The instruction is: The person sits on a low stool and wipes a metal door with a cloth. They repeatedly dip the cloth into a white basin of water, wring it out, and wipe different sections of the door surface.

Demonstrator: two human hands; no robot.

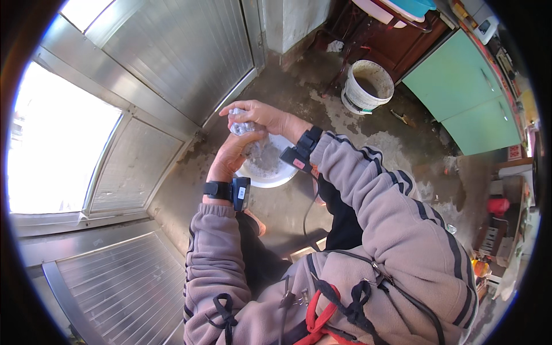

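Observation:
A bunched, wet-looking whitish cloth (242,126) is gripped between both hands. My right hand (268,117) wraps its upper end from above, with fingers pointing left. My left hand (233,151) grasps the lower part, its thumb lying across the cloth. Beneath the hands, a white basin (268,183) stands on the floor between my feet, holding greyish water with suds. The hands and cloth hide the basin's upper left part. Part of the cloth seems to hang towards the water, though its lower end is hard to make out.
A dirty white bucket (356,102) stands on the wet concrete floor (284,228) beyond the basin. Green cabinet doors (457,82) line the right side. A metal-panelled door (181,56) and wall close off the left. A black cable (305,215) hangs from my right wrist device.

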